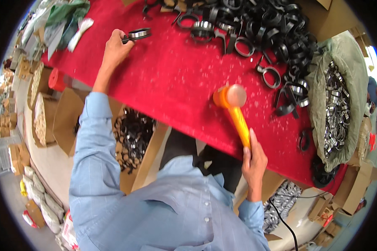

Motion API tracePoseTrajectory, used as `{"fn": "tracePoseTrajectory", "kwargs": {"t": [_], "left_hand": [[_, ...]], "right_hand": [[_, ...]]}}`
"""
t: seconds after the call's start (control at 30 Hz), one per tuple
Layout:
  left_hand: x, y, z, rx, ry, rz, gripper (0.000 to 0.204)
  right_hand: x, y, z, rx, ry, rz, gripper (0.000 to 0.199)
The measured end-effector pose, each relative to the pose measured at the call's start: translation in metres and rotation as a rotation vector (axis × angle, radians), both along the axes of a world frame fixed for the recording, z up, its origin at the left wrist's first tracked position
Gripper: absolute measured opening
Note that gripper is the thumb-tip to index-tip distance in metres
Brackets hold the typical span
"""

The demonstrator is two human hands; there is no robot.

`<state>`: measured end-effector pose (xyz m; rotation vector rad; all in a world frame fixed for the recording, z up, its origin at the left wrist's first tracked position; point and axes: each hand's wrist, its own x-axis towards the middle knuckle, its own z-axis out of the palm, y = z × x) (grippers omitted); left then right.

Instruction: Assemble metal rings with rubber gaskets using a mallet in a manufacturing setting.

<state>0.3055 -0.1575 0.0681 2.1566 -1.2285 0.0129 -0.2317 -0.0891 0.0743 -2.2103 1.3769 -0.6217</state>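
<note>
My left hand [115, 48] reaches out over the red table [167, 75] and holds a ring-shaped part with a metal band and a black tab [137, 34] at the table's far left. My right hand [253, 157] grips the handle of an orange mallet with a pale round head [232, 102], held just above the red cloth near its front edge. A big heap of black rings [255, 25] lies across the back of the table, beyond both hands.
A grey sack full of shiny metal rings [337, 96] stands at the right. An open cardboard box of black rings [132, 138] sits below the table's front edge on the left. More boxes and bags [42, 113] crowd the floor at left. A black cable [287, 224] runs at lower right.
</note>
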Motion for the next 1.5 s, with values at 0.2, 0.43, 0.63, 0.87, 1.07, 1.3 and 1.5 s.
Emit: {"fn": "tracePoseTrajectory", "kwargs": {"t": [0.2, 0.43, 0.63, 0.87, 1.07, 1.3, 1.5], "left_hand": [[-0.208, 0.139, -0.023, -0.195, 0.323, 0.097, 0.039], [-0.309, 0.178, -0.088, -0.411, 0.513, -0.056, 0.051], [-0.324, 0.180, -0.090, -0.437, 0.740, -0.144, 0.034], [-0.312, 0.180, -0.107, -0.245, 0.972, -0.304, 0.037], [-0.312, 0.181, -0.109, -0.169, 1.025, -0.318, 0.051], [-0.317, 0.177, -0.106, -0.146, 1.077, -0.291, 0.050], [-0.317, 0.173, -0.092, -0.102, 1.082, -0.186, 0.050]], "right_hand": [[-0.001, 0.004, -0.008, -0.090, -0.038, 0.019, 0.052], [-0.013, 0.009, -0.016, -0.093, -0.043, 0.039, 0.049], [-0.012, 0.012, -0.012, -0.080, -0.030, 0.034, 0.049], [-0.022, 0.039, 0.059, 0.335, -0.421, -0.005, 0.051], [-0.032, 0.081, 0.064, -0.220, -0.708, 0.268, 0.052], [-0.045, 0.077, 0.031, -0.028, -0.212, 0.111, 0.055], [-0.013, 0.076, 0.088, -0.104, -0.561, 0.162, 0.048]]}}
